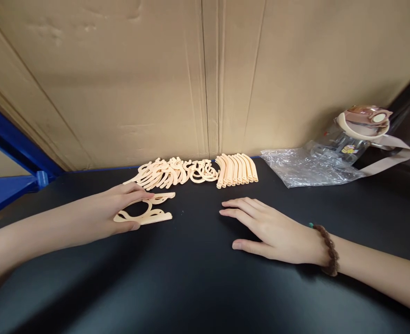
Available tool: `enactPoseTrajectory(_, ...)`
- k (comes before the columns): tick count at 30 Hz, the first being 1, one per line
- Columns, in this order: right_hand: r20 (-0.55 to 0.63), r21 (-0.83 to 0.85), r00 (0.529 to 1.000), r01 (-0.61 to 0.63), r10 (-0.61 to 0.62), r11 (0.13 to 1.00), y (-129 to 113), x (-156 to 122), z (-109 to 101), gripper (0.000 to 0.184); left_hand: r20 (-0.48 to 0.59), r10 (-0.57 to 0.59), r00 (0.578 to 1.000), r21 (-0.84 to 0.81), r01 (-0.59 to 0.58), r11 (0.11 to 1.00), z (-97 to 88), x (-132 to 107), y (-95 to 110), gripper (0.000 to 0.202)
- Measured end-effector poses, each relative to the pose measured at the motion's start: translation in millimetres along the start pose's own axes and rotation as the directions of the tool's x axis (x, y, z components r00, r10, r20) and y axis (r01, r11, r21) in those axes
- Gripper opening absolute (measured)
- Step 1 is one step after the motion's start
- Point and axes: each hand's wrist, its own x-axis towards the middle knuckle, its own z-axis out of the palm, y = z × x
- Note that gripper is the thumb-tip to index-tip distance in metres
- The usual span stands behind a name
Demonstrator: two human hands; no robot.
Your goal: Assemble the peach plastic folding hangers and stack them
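My left hand (116,211) holds a flat, curved, cream-coloured plastic piece (149,211) between thumb and fingers, just above the black table (198,278). My right hand (263,227) lies flat on the table with its fingers stretched out and nothing in it; a brown bead bracelet (328,250) is on its wrist. Behind both hands a row of several similar cream plastic pieces (177,172) lies near the back edge, ending in a neat stack of curved strips (237,169).
A crumpled clear plastic bag (305,167) lies at the back right, beside a clear water bottle (356,134) with a pinkish lid and strap. A cardboard wall (205,74) closes the back. A blue metal frame (13,171) stands at the left.
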Motion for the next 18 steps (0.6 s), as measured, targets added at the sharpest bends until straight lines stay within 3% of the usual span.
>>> enactPoseTrajectory(18, 0.015, -0.007, 1.000, -0.004, 0.005, 1.000, 0.5, -0.7, 1.2, 0.054, -0.034, -0.084, 0.996, 0.033, 0.085, 0.996, -0.5, 1.5, 3.9, 0.064)
